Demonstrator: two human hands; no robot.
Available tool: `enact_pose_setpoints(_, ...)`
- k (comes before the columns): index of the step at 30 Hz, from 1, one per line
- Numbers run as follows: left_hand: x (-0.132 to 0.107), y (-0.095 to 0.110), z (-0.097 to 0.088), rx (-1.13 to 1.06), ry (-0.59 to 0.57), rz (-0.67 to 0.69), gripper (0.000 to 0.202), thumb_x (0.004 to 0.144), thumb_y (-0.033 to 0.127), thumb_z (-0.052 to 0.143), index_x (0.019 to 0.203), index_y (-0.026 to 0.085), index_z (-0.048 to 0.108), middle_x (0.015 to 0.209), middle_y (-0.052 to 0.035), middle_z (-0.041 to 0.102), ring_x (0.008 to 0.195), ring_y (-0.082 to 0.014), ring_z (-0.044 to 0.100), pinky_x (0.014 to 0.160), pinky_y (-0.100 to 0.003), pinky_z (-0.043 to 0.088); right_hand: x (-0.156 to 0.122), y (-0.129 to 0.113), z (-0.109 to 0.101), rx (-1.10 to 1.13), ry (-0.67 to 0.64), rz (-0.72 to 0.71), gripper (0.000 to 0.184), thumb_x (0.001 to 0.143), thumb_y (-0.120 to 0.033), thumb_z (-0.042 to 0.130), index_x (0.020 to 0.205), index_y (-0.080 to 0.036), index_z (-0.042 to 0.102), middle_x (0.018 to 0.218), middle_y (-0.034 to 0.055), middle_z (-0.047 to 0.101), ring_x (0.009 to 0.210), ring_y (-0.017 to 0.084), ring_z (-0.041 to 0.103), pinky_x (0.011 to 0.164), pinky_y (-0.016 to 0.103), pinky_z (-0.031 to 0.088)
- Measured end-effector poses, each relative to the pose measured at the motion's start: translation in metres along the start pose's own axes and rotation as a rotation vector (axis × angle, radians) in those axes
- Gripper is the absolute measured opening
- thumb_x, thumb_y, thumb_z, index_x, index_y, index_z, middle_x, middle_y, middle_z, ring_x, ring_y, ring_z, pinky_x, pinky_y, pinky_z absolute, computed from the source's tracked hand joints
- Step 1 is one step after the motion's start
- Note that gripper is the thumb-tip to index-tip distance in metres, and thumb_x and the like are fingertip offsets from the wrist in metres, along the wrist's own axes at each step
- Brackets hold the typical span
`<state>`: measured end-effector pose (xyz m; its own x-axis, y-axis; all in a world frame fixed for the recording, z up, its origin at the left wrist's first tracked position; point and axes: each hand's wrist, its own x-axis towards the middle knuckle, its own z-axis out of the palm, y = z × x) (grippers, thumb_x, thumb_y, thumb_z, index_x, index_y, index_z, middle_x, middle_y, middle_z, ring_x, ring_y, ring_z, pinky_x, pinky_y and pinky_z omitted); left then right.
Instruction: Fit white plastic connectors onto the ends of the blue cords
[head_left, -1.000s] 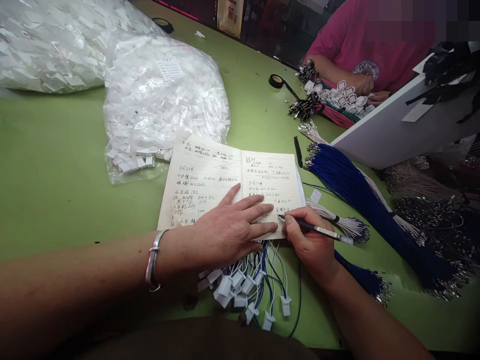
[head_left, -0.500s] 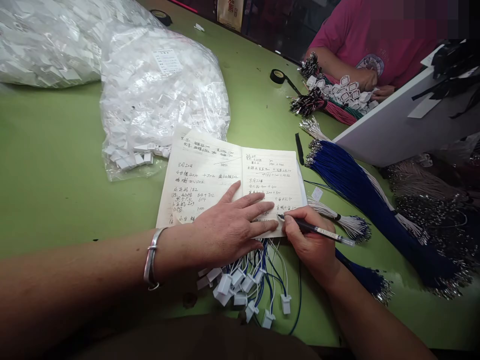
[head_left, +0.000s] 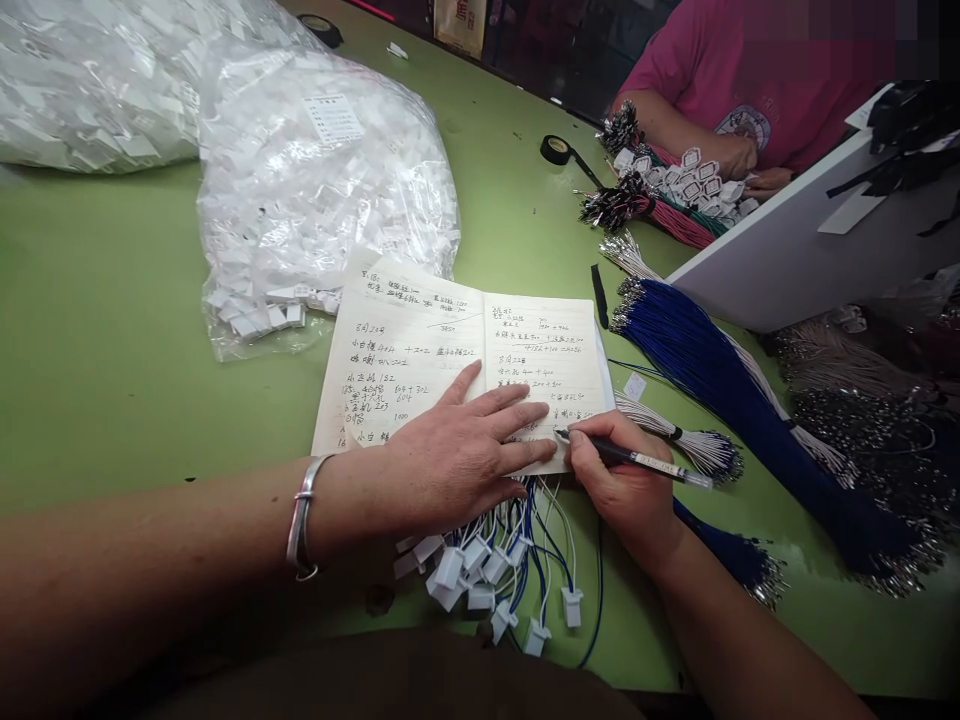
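Observation:
An open notebook with handwritten lines on both pages lies on the green table. My left hand rests flat across its lower part, fingers spread, covering some of the writing. In my right hand is a dark pen, its tip at the lower part of the right page. From under the notebook's near edge stick out blue and white wires with white plastic connectors. How far those wires reach beneath the notebook is hidden.
Clear bags of white connectors stand at the back left. Bundles of blue wires lie on the right, near a white panel. Black tape sits farther back. Across the table, a person in a pink shirt handles wire bundles.
Both hands stay in nearly the same place. The pen's rear end has shifted very slightly, with its tip still at the right page.

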<state>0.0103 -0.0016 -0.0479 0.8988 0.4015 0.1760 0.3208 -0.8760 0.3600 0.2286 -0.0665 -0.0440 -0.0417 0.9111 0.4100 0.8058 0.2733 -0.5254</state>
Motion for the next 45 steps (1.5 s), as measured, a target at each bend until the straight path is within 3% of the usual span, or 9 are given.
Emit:
enact_pose_setpoints(13,-0.0004,-0.0009,0.0007,0.005,0.002,0.006,0.042,0.097,0.037,0.052,0.138,0.029,0.054,0.149,-0.0076,0.048,0.140,-0.0323,0.039,0.118,-0.065,0.013,-0.0017,0.0026,0.0022,0.040,-0.008,0.098,0.008,0.086,-0.021,0.061,0.078,-0.021,0.062,0.054,-0.0059,0.060,0.046,0.010,0.055,0.052,0.024,0.045)
enact_pose_setpoints(31,0.0002,-0.0001,0.0010,0.000,0.008,-0.001,0.041,0.096,0.037,0.054,0.137,0.029,0.055,0.148,-0.0076,0.050,0.140,-0.0321,0.039,0.118,-0.065,0.014,-0.0004,0.0000,0.0011,-0.007,-0.003,0.021,0.009,0.084,-0.019,0.062,0.076,-0.020,0.063,0.056,-0.0058,0.061,0.047,0.009,0.055,0.051,0.023,0.046)
enact_pose_setpoints(45,0.0000,0.0002,0.0017,0.007,0.013,-0.005,0.041,0.096,0.038,0.054,0.136,0.030,0.056,0.148,-0.0073,0.049,0.141,-0.0315,0.038,0.118,-0.064,0.013,-0.0024,0.0018,0.0011,0.055,-0.014,0.107,0.008,0.086,-0.021,0.060,0.077,-0.021,0.061,0.055,-0.0057,0.061,0.047,0.011,0.056,0.053,0.025,0.046)
